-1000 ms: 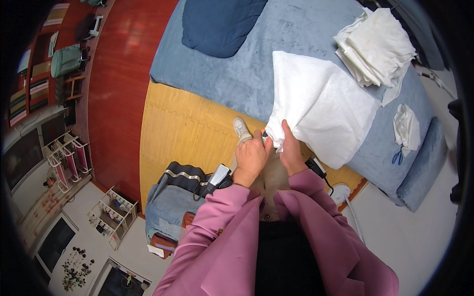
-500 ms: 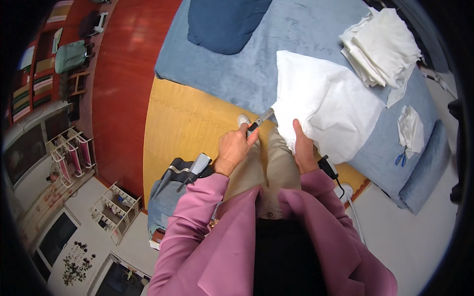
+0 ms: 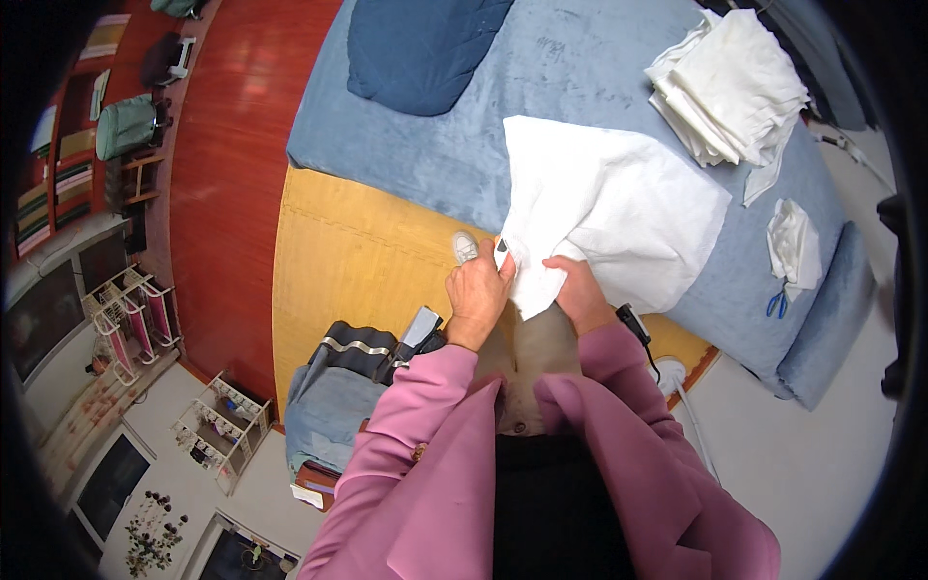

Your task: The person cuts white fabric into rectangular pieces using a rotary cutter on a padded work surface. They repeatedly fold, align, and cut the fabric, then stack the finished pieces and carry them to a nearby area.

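My left hand (image 3: 480, 290) is closed on a small utility knife (image 3: 502, 249), mostly hidden by my fingers and pressed against the left part of a white cloth (image 3: 628, 213). My right hand (image 3: 577, 293) grips the same cloth, its thumb over a gathered fold and its other fingers hidden beneath. The cloth lies spread over the near edge of a blue padded bed (image 3: 387, 164), with its lower corner hanging between my hands. Blue-handled scissors (image 3: 776, 305) lie at the right beside a crumpled white cloth (image 3: 793, 246).
A stack of white cloths (image 3: 725, 82) sits at the back right, a dark blue cushion (image 3: 416, 53) at the back. A grey-blue pile with a striped strap (image 3: 329, 406) is at lower left, above yellow mats (image 3: 338, 251). A white stand (image 3: 671, 373) is at lower right.
Since half a second ago my left hand has moved up and right with the knife, whose long shaft is now mostly hidden at the cloth. The cloth's corner now hangs lower between my hands.
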`<state>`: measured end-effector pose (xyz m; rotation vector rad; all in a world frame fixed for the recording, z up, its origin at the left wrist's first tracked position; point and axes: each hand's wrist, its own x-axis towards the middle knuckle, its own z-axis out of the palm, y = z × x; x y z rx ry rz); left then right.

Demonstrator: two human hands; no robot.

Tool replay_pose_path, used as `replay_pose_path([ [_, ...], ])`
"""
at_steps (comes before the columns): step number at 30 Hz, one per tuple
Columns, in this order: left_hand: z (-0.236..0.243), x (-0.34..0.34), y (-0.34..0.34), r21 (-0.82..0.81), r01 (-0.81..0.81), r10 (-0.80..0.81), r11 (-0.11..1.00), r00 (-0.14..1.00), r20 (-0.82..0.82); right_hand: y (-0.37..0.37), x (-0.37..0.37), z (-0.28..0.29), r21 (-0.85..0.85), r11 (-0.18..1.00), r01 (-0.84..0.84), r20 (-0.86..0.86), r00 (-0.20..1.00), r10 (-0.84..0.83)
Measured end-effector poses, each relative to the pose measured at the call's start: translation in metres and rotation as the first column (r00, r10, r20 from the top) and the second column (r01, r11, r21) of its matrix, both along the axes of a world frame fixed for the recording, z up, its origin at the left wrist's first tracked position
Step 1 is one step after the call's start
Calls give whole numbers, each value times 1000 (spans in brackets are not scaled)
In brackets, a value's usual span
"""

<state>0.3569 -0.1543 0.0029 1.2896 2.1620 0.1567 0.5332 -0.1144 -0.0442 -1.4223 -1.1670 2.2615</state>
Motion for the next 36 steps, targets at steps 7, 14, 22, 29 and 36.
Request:
replay_pose_path([
  [7, 2, 3, -4, 79, 77, -74, 994, 996, -46, 32, -52, 0, -639, 524, 563, -51, 649, -759],
  [14, -5, 1, -11, 92, 117, -112, 989, 992, -62, 13, -66, 2, -79, 681, 728, 163, 683, -712],
  [22, 5, -53, -22, 55, 132, -129, 990, 990, -60, 21, -24, -11, 53, 807, 588, 161, 793, -588],
  [29, 0, -19, -16, 93, 105, -100, 990, 994, -51, 4, -37, -9, 19, 810, 586, 42, 809, -586],
  [36, -12, -5, 1, 66, -94, 94, 993, 995, 13, -12, -33, -2, -20, 816, 577, 64, 816, -575],
])
